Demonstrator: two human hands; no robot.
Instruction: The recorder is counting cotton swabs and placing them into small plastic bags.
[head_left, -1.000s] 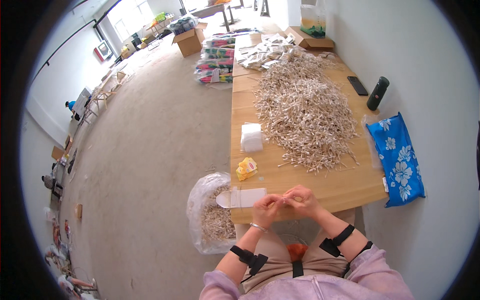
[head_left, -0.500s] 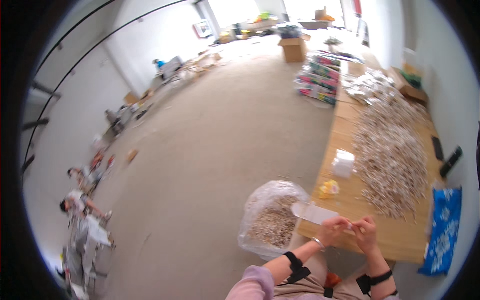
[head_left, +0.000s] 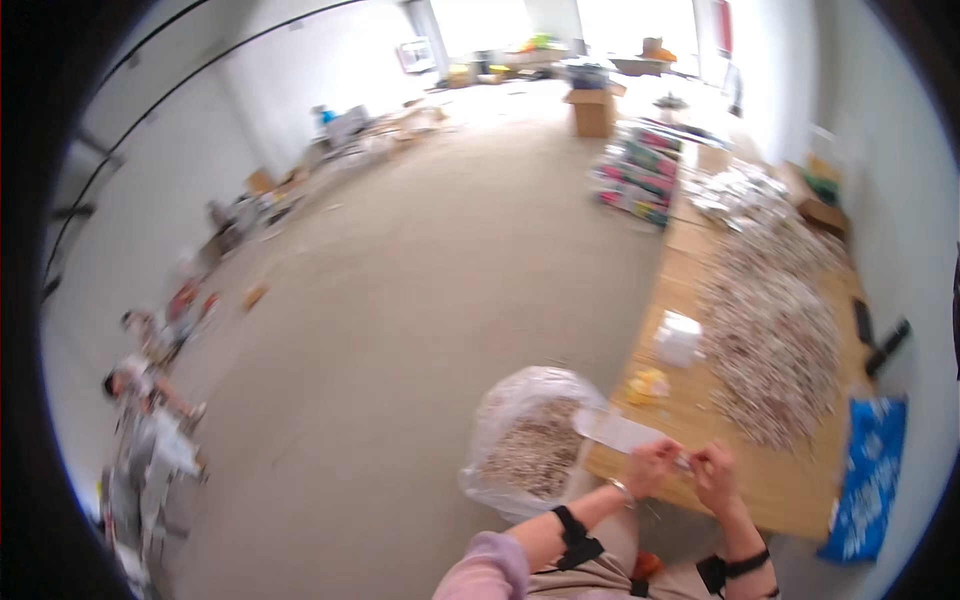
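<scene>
Fingers [head_left: 657, 455] pinching small item [head_left: 684, 462], perhaps whitish, blurred.

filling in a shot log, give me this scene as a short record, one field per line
left hand: beside the right hand, near a flat white piece
right hand: fingertips toward the left hand
held: too blurred to name
table: pile of thin pale sticks, white stack, yellow packet
table's right edge: blue packet with pale pattern
left of table: clear plastic bag with similar sticks inside
</scene>
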